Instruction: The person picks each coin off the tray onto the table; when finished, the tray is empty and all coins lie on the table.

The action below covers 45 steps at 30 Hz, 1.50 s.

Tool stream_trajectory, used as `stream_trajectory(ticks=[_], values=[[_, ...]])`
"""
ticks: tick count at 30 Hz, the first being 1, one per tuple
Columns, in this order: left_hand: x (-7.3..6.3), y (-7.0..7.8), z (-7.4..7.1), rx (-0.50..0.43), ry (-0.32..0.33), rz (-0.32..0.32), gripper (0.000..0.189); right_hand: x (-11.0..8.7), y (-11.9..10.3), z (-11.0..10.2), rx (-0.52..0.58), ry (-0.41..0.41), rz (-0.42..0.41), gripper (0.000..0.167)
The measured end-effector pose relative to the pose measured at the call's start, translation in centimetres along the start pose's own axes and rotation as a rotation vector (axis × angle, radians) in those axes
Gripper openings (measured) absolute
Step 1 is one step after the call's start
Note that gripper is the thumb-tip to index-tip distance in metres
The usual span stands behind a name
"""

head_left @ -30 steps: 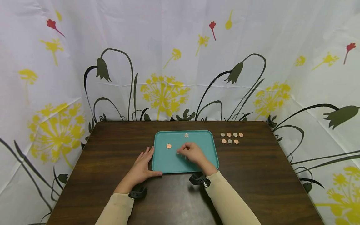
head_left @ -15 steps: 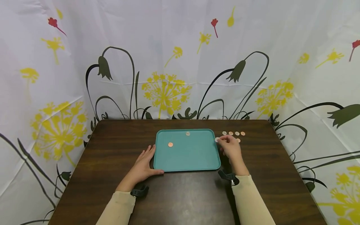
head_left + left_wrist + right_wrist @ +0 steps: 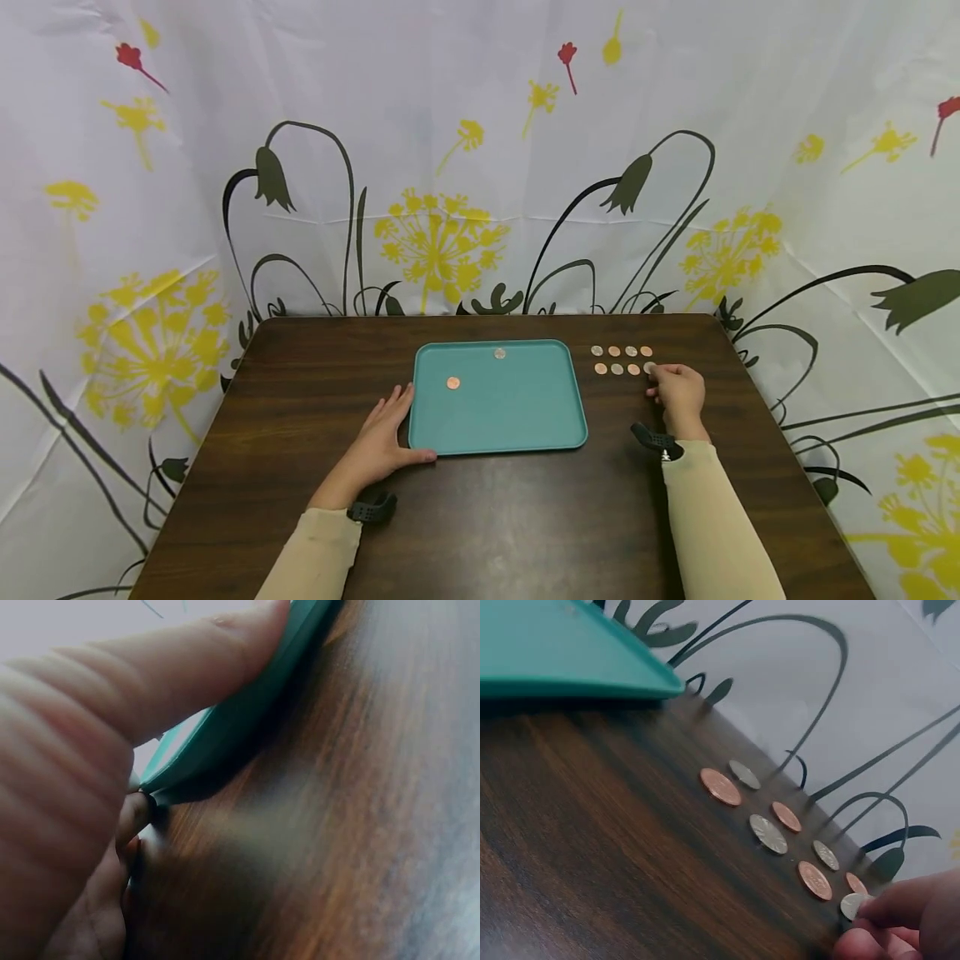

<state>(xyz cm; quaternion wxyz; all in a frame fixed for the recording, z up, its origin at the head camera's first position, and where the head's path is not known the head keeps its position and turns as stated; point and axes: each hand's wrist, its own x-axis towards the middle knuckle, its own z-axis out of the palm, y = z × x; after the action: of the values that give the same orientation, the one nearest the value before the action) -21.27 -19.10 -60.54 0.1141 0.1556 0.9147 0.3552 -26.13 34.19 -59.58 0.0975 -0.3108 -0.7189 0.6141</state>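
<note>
A teal tray (image 3: 502,417) lies on the brown table, carrying a copper coin (image 3: 453,383) and a silver coin (image 3: 500,353). My left hand (image 3: 378,446) rests at the tray's front left corner, fingers spread along its left side and thumb at the front rim. Right of the tray, my right hand (image 3: 678,396) pinches a silver coin (image 3: 852,906) between thumb and fingertips, at the right end of the nearer row. Copper and silver coins alternate there in two rows; a copper coin (image 3: 633,369) sits just left of the pinched one.
The table (image 3: 510,525) backs onto a white curtain (image 3: 465,100) printed with flowers. The far row of coins, with a silver coin (image 3: 597,351) at its left end, lies near the table's back edge. Each wrist wears a black strap.
My right hand has carried the silver coin from the tray rightward to the end of the nearer row. The left hand stays at the tray's corner.
</note>
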Motion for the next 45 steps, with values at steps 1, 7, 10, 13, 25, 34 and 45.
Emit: stream_trajectory(ticks=[1,7,10,13,25,34,45], values=[[0.0,0.0,0.0,0.003,0.004,0.002,0.137,0.1,0.0,0.1,-0.01,0.004,0.0,0.01],[0.0,0.0,-0.1,0.009,0.007,0.006,0.136,0.3,0.3,0.5,-0.025,0.034,0.015,0.009],[-0.1,0.0,-0.1,0.005,0.009,0.006,0.135,0.3,0.3,0.5,-0.022,0.035,0.006,0.009],[-0.1,-0.1,-0.1,0.005,0.012,0.007,0.135,0.3,0.2,0.5,-0.037,0.046,0.002,0.009],[-0.1,0.0,0.0,-0.002,0.006,0.002,0.135,0.2,0.1,0.6,-0.061,0.091,-0.005,0.013],[0.0,0.0,0.0,0.0,0.013,0.009,0.135,0.3,0.3,0.7,-0.055,0.106,0.005,0.012],[0.1,0.0,0.0,-0.001,0.016,0.011,0.135,-0.9,0.0,1.3,0.037,0.104,-0.098,0.015]])
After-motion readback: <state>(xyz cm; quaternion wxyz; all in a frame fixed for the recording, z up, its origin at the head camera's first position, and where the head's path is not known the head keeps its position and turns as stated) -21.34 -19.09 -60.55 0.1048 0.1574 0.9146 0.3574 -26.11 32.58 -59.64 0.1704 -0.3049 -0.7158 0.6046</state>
